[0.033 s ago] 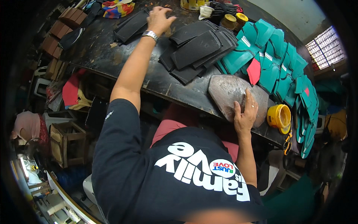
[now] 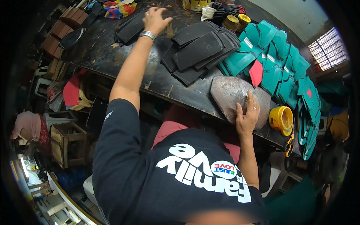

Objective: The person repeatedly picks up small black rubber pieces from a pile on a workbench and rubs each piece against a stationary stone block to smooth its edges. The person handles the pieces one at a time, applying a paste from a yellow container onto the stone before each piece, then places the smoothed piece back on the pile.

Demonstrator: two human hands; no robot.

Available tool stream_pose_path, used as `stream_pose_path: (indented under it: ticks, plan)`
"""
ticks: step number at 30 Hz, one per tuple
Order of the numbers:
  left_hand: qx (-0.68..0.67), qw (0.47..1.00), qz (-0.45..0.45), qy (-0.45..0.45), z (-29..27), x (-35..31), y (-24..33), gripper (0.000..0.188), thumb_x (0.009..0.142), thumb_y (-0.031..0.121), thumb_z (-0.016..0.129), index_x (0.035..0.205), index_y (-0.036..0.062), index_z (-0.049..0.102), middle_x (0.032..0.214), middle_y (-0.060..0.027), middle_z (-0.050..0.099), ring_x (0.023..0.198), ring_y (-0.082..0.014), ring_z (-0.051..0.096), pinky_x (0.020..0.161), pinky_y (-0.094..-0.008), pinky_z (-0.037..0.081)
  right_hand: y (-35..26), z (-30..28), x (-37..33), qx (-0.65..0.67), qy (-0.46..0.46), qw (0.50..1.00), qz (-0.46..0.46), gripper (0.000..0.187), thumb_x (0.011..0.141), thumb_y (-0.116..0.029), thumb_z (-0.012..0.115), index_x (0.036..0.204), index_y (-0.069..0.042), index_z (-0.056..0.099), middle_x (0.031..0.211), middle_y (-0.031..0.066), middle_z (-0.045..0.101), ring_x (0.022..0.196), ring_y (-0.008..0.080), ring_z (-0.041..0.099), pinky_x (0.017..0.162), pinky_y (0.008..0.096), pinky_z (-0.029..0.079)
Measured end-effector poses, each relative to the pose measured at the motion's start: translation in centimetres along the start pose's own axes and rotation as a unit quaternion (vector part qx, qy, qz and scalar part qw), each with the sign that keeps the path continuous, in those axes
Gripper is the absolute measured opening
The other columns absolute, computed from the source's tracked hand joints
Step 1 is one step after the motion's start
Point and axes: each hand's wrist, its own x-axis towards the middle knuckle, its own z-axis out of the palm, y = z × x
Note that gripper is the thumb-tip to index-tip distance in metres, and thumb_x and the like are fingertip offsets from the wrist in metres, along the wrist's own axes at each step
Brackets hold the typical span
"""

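Note:
My left hand (image 2: 156,21) is stretched across the table, fingers spread and empty. It hovers at the right end of a small stack of black flat pieces (image 2: 129,29). My right hand (image 2: 247,114) rests with fingers extended on a worn brown slab with angled corners (image 2: 228,95), near the table's front edge. Between the hands lies a larger loose pile of black flat pieces (image 2: 198,50). Right of that pile, many green cut pieces (image 2: 272,71) overlap, with a red piece (image 2: 256,73) among them. A yellow tub (image 2: 280,118) stands right of the slab.
Orange-handled scissors (image 2: 289,145) hang at the table's front edge. Two small jars (image 2: 230,23), a yellow bucket (image 2: 197,4) and a colourful cloth bag (image 2: 119,8) sit along the far side. Brown boxes (image 2: 62,29) are stacked at left. A wooden stool (image 2: 69,144) stands below.
My left hand has shifted slightly left, closer over the small black stack. My right hand stays on the slab.

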Motion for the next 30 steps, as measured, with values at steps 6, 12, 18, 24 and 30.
stream_pose_path:
  ticks: [6, 12, 18, 24, 30]
  plan:
    - [0.103, 0.983, -0.116, -0.099, 0.4, 1.6, -10.8, 0.105, 0.072, 0.087, 0.065, 0.157, 0.0288, 0.043, 0.164, -0.0176, 0.033, 0.154, -0.0433, 0.02, 0.116, -0.0678, 0.024, -0.1, 0.0, 0.0, -0.019, -0.002, 1.0, 0.003, 0.065, 0.092, -0.025, 0.073, 0.15, -0.005, 0.05, 0.137, 0.0193, 0.06, 0.127, 0.0383, 0.054, 0.112, 0.0478, 0.037]
    - [0.095, 0.949, -0.151, -0.259, 0.6, 2.2, -13.7, 0.111, 0.073, 0.098, 0.047, 0.159, 0.0289, 0.041, 0.157, -0.0208, 0.047, 0.146, -0.0416, 0.042, 0.117, -0.0647, 0.028, -0.2, 0.2, 0.2, -0.034, -0.009, 0.999, 0.0, 0.068, 0.093, -0.029, 0.072, 0.151, -0.004, 0.048, 0.135, 0.0206, 0.06, 0.125, 0.0398, 0.054, 0.111, 0.0481, 0.038]
    - [0.106, 0.945, -0.12, -0.287, -0.6, 1.0, -12.4, 0.112, 0.072, 0.097, 0.049, 0.157, 0.025, 0.043, 0.148, -0.0214, 0.057, 0.136, -0.0402, 0.055, 0.112, -0.0583, 0.041, -0.2, 0.1, 0.2, -0.028, -0.02, 0.999, 0.005, 0.069, 0.092, -0.028, 0.074, 0.151, -0.004, 0.048, 0.134, 0.0206, 0.06, 0.124, 0.0396, 0.054, 0.111, 0.0482, 0.038]
    - [0.084, 0.935, -0.138, -0.315, -4.9, -4.7, -8.9, 0.099, 0.083, 0.085, 0.053, 0.159, 0.0226, 0.04, 0.149, -0.0274, 0.053, 0.137, -0.0508, 0.049, 0.114, -0.057, 0.04, -0.2, 0.1, 0.0, -0.028, -0.021, 0.999, 0.002, 0.07, 0.091, -0.027, 0.074, 0.152, -0.004, 0.047, 0.135, 0.0203, 0.06, 0.125, 0.0393, 0.052, 0.111, 0.0481, 0.038]
    - [0.079, 0.933, -0.164, -0.312, -8.4, -9.4, -6.4, 0.098, 0.086, 0.08, 0.056, 0.162, 0.0236, 0.032, 0.154, -0.0262, 0.047, 0.143, -0.0511, 0.042, 0.115, -0.0644, 0.035, -0.1, 0.1, -0.1, -0.023, -0.015, 1.0, -0.002, 0.071, 0.09, -0.026, 0.075, 0.152, -0.005, 0.047, 0.136, 0.0197, 0.059, 0.125, 0.0384, 0.051, 0.112, 0.048, 0.036]
